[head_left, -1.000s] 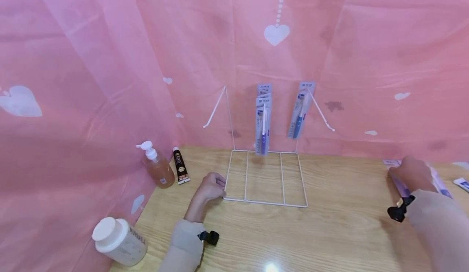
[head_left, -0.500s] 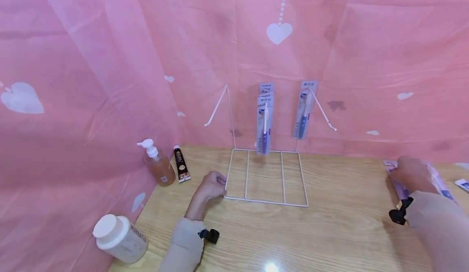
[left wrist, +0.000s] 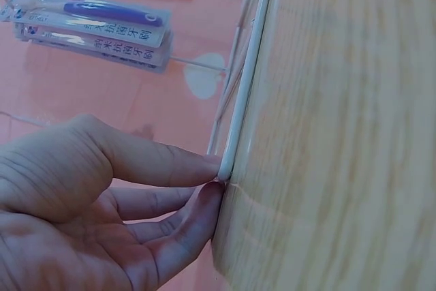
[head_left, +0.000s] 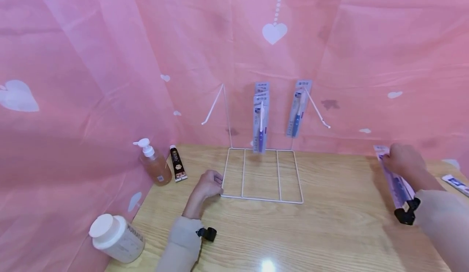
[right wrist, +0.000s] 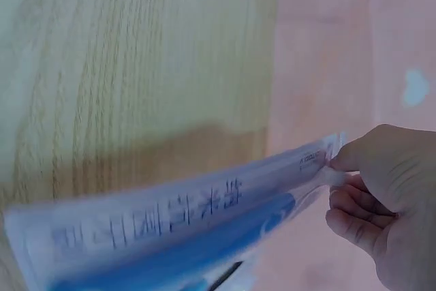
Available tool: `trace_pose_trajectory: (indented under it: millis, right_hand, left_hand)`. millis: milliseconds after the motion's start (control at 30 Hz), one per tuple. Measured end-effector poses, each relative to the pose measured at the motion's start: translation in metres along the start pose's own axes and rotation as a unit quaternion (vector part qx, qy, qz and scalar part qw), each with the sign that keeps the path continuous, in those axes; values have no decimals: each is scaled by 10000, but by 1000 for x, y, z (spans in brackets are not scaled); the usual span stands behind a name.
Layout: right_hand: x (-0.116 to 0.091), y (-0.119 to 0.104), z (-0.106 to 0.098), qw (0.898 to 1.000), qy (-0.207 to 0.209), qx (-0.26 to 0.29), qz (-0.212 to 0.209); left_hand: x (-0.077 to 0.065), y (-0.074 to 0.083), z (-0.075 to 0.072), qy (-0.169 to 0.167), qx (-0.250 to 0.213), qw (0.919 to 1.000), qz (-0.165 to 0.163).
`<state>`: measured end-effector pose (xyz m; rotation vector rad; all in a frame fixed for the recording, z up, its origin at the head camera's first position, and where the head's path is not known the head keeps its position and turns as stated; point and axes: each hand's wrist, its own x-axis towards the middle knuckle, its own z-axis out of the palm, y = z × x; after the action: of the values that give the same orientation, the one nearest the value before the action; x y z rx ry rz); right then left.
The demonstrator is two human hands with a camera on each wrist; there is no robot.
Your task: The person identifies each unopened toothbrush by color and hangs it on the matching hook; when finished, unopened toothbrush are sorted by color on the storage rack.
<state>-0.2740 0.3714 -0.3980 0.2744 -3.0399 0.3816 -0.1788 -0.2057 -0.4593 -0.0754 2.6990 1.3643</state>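
My left hand (head_left: 207, 183) pinches the front left corner of a white wire rack (head_left: 261, 199) between thumb and fingers, as the left wrist view (left wrist: 223, 172) confirms. At the right, my right hand (head_left: 404, 161) pinches one end of a packaged toothbrush (head_left: 393, 178), held tilted off the wooden table. Its handle looks blue in the right wrist view (right wrist: 177, 253), somewhat blurred. Several packaged toothbrushes (head_left: 261, 125) hang one behind another on the rack's middle hook, a purple one in front. A blue packaged toothbrush (head_left: 299, 109) hangs aslant on the right hook.
The rack's left hook (head_left: 212, 105) bears nothing. To the left stand an amber pump bottle (head_left: 155, 168) and a white jar (head_left: 119, 239), with a black tube (head_left: 178, 164) lying near the bottle. A white-and-blue tube (head_left: 456, 183) lies far right. Pink curtain (head_left: 183, 60) encloses the back and left.
My right hand has lifted the packaged toothbrush off the table and drawn it slightly left. My left hand stays on the rack corner. The view has shifted a little.
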Motion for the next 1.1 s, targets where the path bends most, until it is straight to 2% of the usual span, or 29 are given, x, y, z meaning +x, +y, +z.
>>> trace_pose_trajectory:
  millis: [133,267,667,933,1100]
  right_hand:
    - [-4,-21,-10,9969,643,-100,-444]
    - [-10,-50,-27,9887,1196,-113,-901]
    - [-52,-149,-76,9715,1942,305,-1327]
    - [-76,-187,-93,9424,2809,355,-1781]
    - [-86,-203,-98,9139,3381,433,-2204]
  left_hand:
    - [1,-1,2,-39,-52,10000,43]
    - [1,-3,2,17,-47,10000,45]
    - [-1,-4,-1,34,-133,9999,34]
    - [-1,-2,-1,-8,-72,10000,0]
    - [0,-3,0,-18,-67,10000,-16]
